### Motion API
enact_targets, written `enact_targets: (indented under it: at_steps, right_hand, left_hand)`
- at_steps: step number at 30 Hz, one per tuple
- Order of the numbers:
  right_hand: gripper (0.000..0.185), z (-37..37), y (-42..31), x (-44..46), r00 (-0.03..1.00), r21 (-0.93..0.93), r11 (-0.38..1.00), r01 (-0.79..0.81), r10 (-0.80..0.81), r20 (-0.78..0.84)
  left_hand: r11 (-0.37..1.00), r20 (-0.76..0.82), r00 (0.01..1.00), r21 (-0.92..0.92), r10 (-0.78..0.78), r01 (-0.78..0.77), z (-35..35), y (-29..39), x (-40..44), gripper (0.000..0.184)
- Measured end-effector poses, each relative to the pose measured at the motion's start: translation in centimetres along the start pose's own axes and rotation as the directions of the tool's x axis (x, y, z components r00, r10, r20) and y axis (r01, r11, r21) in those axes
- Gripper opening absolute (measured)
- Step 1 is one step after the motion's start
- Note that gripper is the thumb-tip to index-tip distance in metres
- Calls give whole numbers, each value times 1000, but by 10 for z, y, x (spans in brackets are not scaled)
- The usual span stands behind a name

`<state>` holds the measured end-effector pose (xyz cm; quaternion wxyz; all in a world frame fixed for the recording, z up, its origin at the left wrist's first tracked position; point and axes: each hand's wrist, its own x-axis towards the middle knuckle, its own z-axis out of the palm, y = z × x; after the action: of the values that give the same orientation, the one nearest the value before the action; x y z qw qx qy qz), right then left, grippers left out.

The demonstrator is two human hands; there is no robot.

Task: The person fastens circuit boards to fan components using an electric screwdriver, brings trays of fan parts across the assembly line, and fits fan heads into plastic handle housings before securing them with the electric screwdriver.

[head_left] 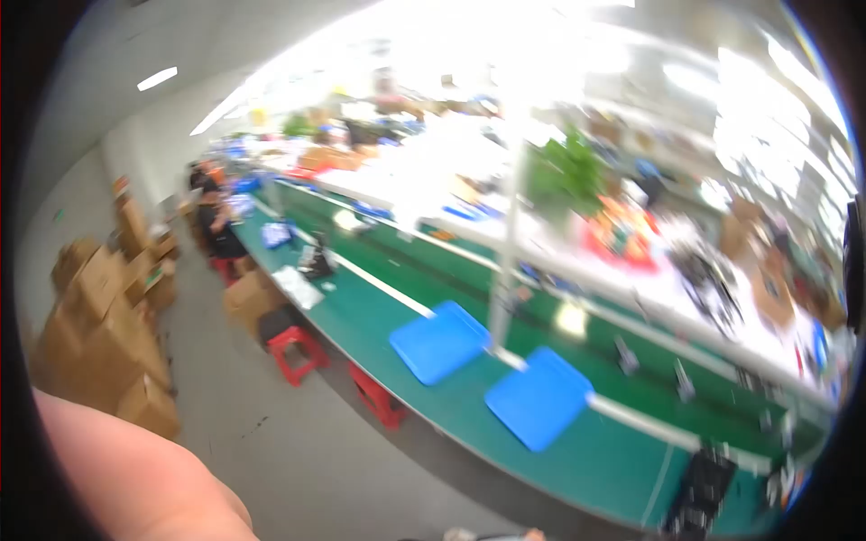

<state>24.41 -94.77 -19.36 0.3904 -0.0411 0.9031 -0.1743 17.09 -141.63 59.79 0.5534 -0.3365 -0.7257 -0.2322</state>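
Observation:
A bare arm (144, 478) of mine reaches in at the lower left; its hand is outside the view. At the bottom edge, a sliver of something pale (494, 535) shows, too cut off to make out. Nearest in front is a long green workbench (451, 415). Two blue trays lie on it: a left tray (439, 343) and a right tray (539, 398). A dark object (702, 491), blurred, lies at the bench's near right end. The whole picture is smeared by motion.
Red stools (298, 353) stand along the bench's left side. Cardboard boxes (99, 316) are piled at the left by the grey floor (234, 433). A person (216, 221) is at the far end. A pale post (505, 261) rises behind the trays, before a cluttered white shelf (379, 194).

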Motion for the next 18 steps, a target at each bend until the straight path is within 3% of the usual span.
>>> enact_targets:
  at_steps: [2,4,5,6,7,8,9,11,15,18]
  right_hand:
    - [42,-59,-69,55,999,6,1000,31,-31,20]
    - [42,-85,-135,85,966,19,970,244,-241,-92]
    - [42,-83,-158,98,835,30,859,511,-488,-253]
    - [43,-76,-179,122,395,-105,523,846,-748,-534]
    - [27,-40,-164,145,821,-545,684,485,-570,14]
    - [35,-87,-224,126,914,-429,809,403,-376,151]
    - [36,-82,-263,141,977,-377,902,209,-179,115]
    - [39,-113,-386,106,992,42,994,-104,106,-70]
    - [40,-129,-571,131,998,246,969,-17,30,-50]
    - [40,-128,-675,167,1000,312,950,-11,18,-20]
  left_hand:
    - [999,1,999,17,45,-45,-54,-38,-9,41]
    - [994,9,996,65,89,-89,-114,-75,-23,41]
    - [989,10,994,93,112,-112,-146,-91,-33,41]
    - [981,7,989,126,148,-147,-181,-98,-48,41]
    - [971,-2,985,170,173,-170,-213,-110,-57,42]
    - [958,-4,980,213,200,-195,-248,-124,-61,42]
    - [944,-6,976,258,216,-207,-286,-141,-67,42]
    - [905,-28,968,362,248,-221,-360,-174,-79,42]
    - [854,-110,968,501,225,-142,-476,-257,-105,43]
    - [851,-282,956,520,85,78,-540,-349,-142,43]
